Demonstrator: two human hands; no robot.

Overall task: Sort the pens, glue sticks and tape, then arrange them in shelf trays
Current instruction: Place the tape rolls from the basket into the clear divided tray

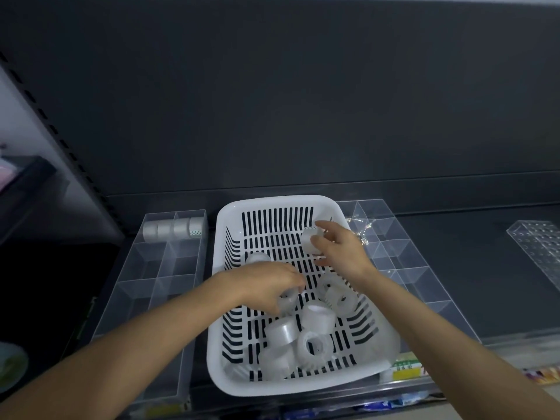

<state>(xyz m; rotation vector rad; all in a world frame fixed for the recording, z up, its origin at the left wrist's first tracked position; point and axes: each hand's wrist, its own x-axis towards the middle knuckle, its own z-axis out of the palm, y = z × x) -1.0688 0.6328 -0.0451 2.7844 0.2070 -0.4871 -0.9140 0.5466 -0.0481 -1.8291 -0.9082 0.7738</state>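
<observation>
A white slotted basket [230, 225] stands on the dark shelf and holds several clear tape rolls [315, 316]. My left hand [266, 283] reaches into the basket's middle with its fingers closed on a tape roll [288, 301]. My right hand [339, 250] is at the basket's far right and grips another tape roll [312, 242]. A clear divided tray [157, 268] lies left of the basket. Its back compartments hold a row of several tape rolls [172, 230]. No pens or glue sticks are in view.
A second clear divided tray [403, 253] sits right of the basket, with crumpled clear wrap [360, 228] in a back cell. A clear perforated holder [539, 244] lies at far right. Price labels [406, 366] line the shelf's front edge. A dark upright post [60, 137] stands at left.
</observation>
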